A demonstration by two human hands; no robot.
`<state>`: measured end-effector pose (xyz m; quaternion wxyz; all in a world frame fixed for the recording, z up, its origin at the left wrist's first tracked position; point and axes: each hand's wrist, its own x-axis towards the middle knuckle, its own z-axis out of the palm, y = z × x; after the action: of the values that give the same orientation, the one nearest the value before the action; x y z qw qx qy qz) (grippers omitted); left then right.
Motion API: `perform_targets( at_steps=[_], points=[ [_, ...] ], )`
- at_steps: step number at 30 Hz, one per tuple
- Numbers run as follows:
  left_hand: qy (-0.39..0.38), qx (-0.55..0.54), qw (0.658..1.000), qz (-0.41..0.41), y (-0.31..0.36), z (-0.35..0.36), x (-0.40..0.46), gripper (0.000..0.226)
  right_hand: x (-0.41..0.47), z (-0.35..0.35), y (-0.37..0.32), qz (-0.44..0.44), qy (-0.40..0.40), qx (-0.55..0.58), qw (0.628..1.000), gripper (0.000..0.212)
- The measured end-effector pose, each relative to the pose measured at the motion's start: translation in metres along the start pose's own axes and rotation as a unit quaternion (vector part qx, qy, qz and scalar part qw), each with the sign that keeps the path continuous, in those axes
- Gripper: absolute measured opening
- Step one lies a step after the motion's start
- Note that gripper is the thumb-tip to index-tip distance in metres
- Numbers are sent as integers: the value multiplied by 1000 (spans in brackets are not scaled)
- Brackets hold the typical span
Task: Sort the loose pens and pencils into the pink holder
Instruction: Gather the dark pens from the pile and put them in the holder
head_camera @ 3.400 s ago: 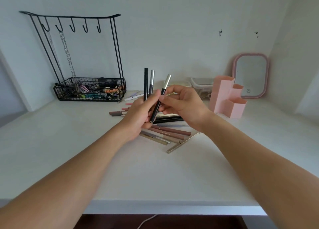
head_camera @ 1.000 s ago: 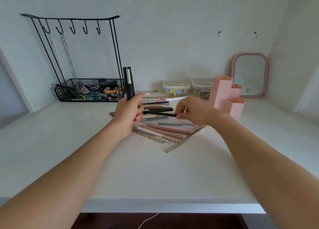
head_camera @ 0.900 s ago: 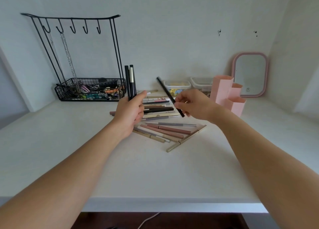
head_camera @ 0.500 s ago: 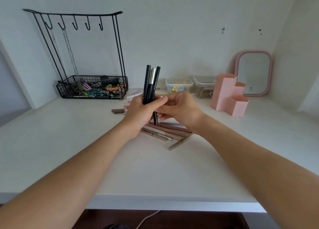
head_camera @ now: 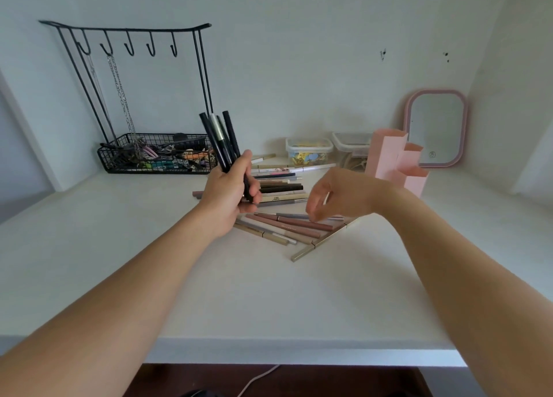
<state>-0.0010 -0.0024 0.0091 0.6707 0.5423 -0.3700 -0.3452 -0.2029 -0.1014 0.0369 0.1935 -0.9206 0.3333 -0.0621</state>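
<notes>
Your left hand (head_camera: pixel 229 193) grips slim black pens (head_camera: pixel 220 140) | right hand (head_camera: pixel 338 197) loosely curled, holding nothing | stepped pink plastic holder (head_camera: pixel 389 160): contents not visible

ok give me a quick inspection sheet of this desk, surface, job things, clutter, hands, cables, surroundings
surface: white desk, matte, pens piled at its middle.
job's things: bundle of dark pens held upright; loose pens lying flat on the desk; pink holder upright at back right, no pens seen in it.
clutter: black wire rack with hooks, chains and a full basket; two clear lidded boxes; pink-framed mirror leaning on the wall.
grippers: left hand grips the bundle; right hand holds nothing, fingers loosely curled above the loose pens.
cables: white cable under the desk's front edge.
surroundings: white walls with small dark marks.
</notes>
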Motion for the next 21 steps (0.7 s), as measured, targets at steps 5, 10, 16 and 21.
perform_targets(
  at_steps=[5, 10, 16, 21],
  points=[
    [-18, 25, 1000, 5, -2, -4, 2, 43, 5, 8, 1, -3, 17, -34, 999, 4],
    [-22, 30, 999, 11, -2, 0, 1, 36, 4, -1, 3, 1, 32, -34, 999, 13],
    [-70, 29, 997, 30, -2, 6, -5, 44, 3, 9, -22, -61, 58, 434, 897, 8],
    [-120, 48, 989, 66, -9, 10, -5, 49, 13, 32, -40, -91, 100, 512, 848, 9]
  ],
)
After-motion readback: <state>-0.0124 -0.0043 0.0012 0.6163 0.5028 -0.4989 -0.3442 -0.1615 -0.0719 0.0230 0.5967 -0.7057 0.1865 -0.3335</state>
